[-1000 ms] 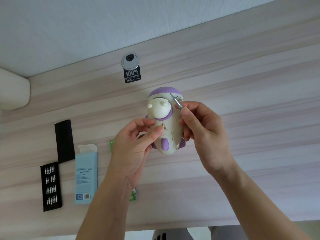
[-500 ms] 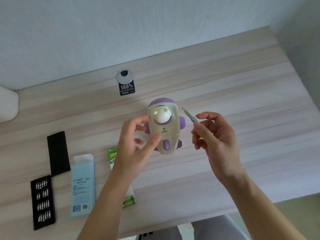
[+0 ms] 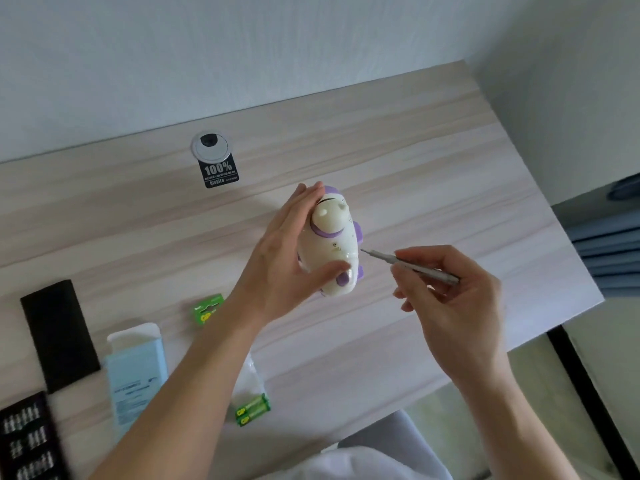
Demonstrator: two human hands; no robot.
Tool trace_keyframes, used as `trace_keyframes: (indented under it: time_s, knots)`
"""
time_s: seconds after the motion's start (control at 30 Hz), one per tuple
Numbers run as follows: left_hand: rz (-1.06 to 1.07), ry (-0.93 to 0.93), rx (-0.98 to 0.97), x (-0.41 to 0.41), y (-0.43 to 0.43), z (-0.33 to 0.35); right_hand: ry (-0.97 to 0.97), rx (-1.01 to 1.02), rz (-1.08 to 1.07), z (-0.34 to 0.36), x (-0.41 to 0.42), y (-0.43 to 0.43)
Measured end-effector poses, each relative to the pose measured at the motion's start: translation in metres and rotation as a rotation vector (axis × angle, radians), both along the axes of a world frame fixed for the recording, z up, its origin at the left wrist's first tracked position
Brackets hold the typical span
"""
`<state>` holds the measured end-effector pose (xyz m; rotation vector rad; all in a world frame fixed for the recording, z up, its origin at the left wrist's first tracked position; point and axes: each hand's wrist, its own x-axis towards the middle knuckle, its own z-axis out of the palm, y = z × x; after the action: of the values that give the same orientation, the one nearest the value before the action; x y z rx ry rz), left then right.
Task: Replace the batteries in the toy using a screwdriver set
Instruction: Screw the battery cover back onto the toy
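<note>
Toy, cream body w/ purple trim, was held mid-frame over the desk; couldn't tell if its base touched the top. Long axis ran approx 12–6 o'clock, purple cap end to 12, toward the wall, base end to 6. Underside w/ the round cream knob faced the cam.

L hand gripped the toy: fingers together and fairly straight along its 9 o'clock side, thumb pressed across the lower body. R hand sat at 4 o'clock of the toy, fingers curled and pinched on a slim grey screwdriver. Tip pointed btw 9 and 10 o'clock and was just beside the toy's 3 o'clock flank, w/ a small gap. Shaft end stuck out toward 4.

Desk's R edge ran diagonally at 3 o'clock, near edge at 5–6. Bare wood lay open from 12 to 3 o'clock of the toy.

Clutter was all on the 7–9 o'clock side. Green battery pack was near the L wrist. Two green batteries lay by the near edge, partly behind the L forearm. Further out lay a blue box, black lid and bit tray. Cable grommet w/ a black "100%" sticker sat at 11 o'clock, well apart.
</note>
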<state>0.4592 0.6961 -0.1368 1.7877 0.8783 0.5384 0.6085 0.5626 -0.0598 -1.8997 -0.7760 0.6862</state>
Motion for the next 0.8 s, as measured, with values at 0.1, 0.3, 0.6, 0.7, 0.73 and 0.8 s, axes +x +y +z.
trace_keyframes:
  time_s: [0.1,0.3,0.6,0.7,0.73,0.8]
  knots:
    - [0.032,-0.002,0.038,-0.001,0.001,-0.005,-0.145,-0.085,0.025,-0.001,-0.005,0.003]
    - [0.042,-0.032,0.025,-0.001,0.001,-0.010,-0.403,-0.076,0.111,-0.007,-0.014,0.017]
    - [0.051,-0.051,0.064,0.001,0.001,-0.014,-0.134,-0.066,-0.007,-0.014,-0.020,0.031]
    - [0.047,-0.055,0.063,0.000,0.002,-0.015,-0.141,-0.066,-0.032,-0.017,-0.021,0.031]
    - [0.049,-0.055,0.059,0.001,0.002,-0.015,-0.165,-0.074,-0.025,-0.016,-0.021,0.032]
    - [0.051,-0.053,0.057,0.001,0.002,-0.015,-0.204,-0.082,-0.008,-0.016,-0.021,0.032]
